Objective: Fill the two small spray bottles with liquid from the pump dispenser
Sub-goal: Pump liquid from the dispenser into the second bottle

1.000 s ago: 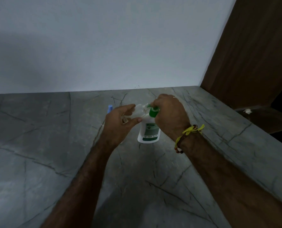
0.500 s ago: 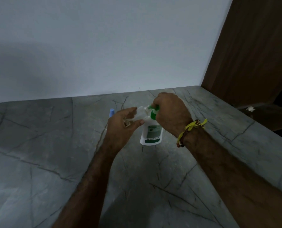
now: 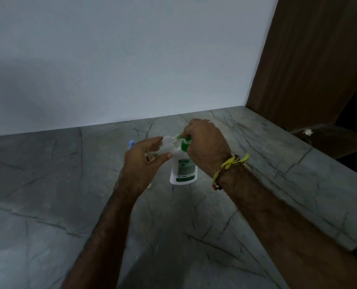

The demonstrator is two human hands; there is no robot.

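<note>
Hands at pump dispenser, one spray bottle held at the nozzle

Countertop [image 3: 256, 184], grey stone with dark veining, meets a pale wall [image 3: 131, 59] at the rear; a brown wooden panel [image 3: 311, 69] stands at the right edge.

Pump dispenser [image 3: 183, 170], white with a green label and green pump head, stands upright on the countertop near its centre. Right hand [image 3: 206, 147] is closed over the pump head from above, fingers curled down around it. A yellow thread band [image 3: 231, 163] with darker beads circles the right wrist.

Left hand [image 3: 144, 163] grips a small clear spray bottle [image 3: 169, 142] between thumb and fingers, holding it tilted, clear of the countertop, with its open mouth against the green nozzle. The liquid level inside cannot be judged.

Blue cap [image 3: 131, 143] shows just beyond the left hand, low on the countertop; the body beneath it is hidden by the hand, so it cannot be confirmed as the second spray bottle.

Small pale item [image 3: 149, 186] lies on the countertop beside the left wrist; too small to identify.
</note>
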